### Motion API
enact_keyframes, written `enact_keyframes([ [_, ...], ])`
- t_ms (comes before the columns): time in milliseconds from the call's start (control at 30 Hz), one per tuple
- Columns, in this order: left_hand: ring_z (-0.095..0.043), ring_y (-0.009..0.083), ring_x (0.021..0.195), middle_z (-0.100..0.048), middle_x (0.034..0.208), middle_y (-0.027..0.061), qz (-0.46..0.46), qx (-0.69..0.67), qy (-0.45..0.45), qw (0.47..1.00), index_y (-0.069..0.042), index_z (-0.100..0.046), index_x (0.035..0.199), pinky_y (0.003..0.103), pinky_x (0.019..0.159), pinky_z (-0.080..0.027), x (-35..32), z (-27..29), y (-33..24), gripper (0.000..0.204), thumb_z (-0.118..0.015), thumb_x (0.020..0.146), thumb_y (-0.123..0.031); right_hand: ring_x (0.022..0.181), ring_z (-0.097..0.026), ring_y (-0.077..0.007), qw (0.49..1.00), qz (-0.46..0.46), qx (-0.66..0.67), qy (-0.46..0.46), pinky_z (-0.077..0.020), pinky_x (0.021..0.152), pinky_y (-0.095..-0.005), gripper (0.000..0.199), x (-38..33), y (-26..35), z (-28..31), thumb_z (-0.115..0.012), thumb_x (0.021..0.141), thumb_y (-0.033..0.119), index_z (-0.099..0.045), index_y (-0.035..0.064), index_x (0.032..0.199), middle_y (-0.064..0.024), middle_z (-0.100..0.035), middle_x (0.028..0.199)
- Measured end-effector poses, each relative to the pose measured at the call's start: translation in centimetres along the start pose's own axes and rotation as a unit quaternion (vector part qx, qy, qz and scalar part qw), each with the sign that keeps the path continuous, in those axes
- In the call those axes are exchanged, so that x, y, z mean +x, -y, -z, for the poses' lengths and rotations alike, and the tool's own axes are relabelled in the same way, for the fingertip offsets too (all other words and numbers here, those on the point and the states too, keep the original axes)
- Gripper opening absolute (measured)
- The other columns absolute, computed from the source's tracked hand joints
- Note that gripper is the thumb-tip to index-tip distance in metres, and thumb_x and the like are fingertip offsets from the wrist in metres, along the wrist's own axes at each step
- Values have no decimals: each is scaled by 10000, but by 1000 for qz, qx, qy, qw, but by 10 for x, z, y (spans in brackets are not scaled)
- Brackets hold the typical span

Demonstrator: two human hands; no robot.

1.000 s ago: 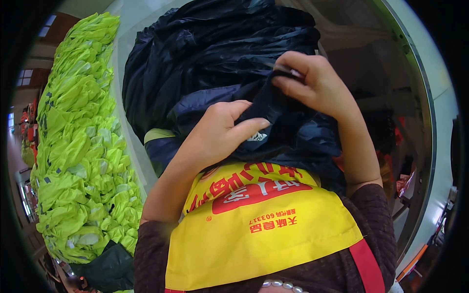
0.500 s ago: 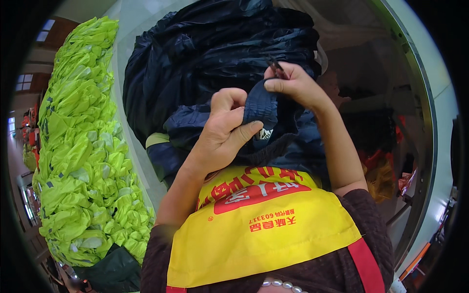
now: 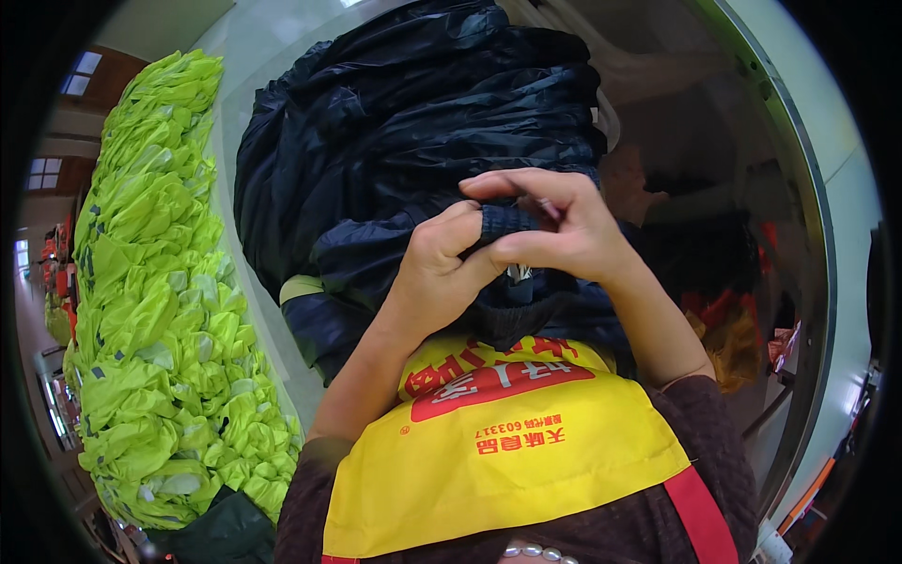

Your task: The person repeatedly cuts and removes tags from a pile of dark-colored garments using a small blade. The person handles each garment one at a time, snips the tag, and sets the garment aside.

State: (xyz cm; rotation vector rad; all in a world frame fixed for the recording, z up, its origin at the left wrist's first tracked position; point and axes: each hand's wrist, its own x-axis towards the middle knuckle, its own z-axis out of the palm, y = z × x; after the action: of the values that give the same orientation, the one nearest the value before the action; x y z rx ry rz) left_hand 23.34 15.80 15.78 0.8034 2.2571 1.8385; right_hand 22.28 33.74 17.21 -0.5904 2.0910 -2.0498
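Note:
A gathered elastic band (image 3: pixel 505 221) of a navy garment is pinched in my left hand (image 3: pixel 434 273), fingers closed. Across from it my right hand (image 3: pixel 587 235) curls around the band's other side, thumb reaching almost to my left thumb. A small dark tool (image 3: pixel 549 209), perhaps thread snips, is tucked in the right hand; its tips are hidden. A white printed mark (image 3: pixel 519 273) shows below the right thumb. The rest of the garment (image 3: pixel 376 244) spreads under my hands, against a large heap of dark navy garments (image 3: pixel 423 113).
A long pile of bright yellow-green garments (image 3: pixel 160 291) runs along the left, with dark green cloth (image 3: pixel 221 531) at its near end. A metal-edged frame (image 3: pixel 822 216) curves down the right side. Orange and red cloth (image 3: pixel 733 338) lies low on the right.
My right hand has come down and left, from beyond the band's upper end to close against my left hand. The band now lies flatter between them, and the tool is more hidden.

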Motion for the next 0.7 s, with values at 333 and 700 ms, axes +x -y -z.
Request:
enact_keyframes([
  [333, -538, 151, 732, -567, 817, 80, 96, -106, -40, 989, 31, -574, 851, 258, 665, -432, -5, -13, 2, 153, -651, 797, -90, 698, -670, -213, 897, 305, -256, -192, -526, 578, -253, 82, 8, -29, -14, -686, 742, 50, -678, 42, 823, -102, -676, 789],
  [700, -541, 50, 763, -606, 861, -18, 96, -129, 21, 987, -3, -600, 1015, 186, 699, -425, -10, -1, 11, 144, -550, 890, -55, 796, -556, -111, 992, 18, -92, -89, -446, 697, -235, 236, -25, 19, 37, -523, 904, 185, -582, -16, 1012, -67, -599, 849],
])
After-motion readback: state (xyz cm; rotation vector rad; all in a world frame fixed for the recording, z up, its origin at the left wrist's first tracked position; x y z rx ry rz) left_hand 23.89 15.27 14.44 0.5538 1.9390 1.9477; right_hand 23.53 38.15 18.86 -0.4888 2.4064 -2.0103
